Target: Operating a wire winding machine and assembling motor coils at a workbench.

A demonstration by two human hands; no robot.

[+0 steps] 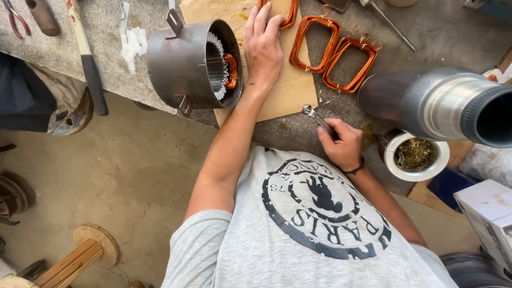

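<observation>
Right hand [341, 143] fingers grip a metal straw [318, 119]; left hand [262, 45] lies flat, fingers spread, on brown cardboard [290, 90].

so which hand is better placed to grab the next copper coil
Left: the left hand lies flat and free on the cardboard, fingertips at a copper coil. The right hand is busy gripping a metal tool.

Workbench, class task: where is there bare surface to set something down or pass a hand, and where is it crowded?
Free: the workbench top between the copper coils and the grey tube; the cardboard sheet below the left hand. Crowded: the motor housing beside that hand; the cup close by the right hand, which grips a metal tool.
</observation>
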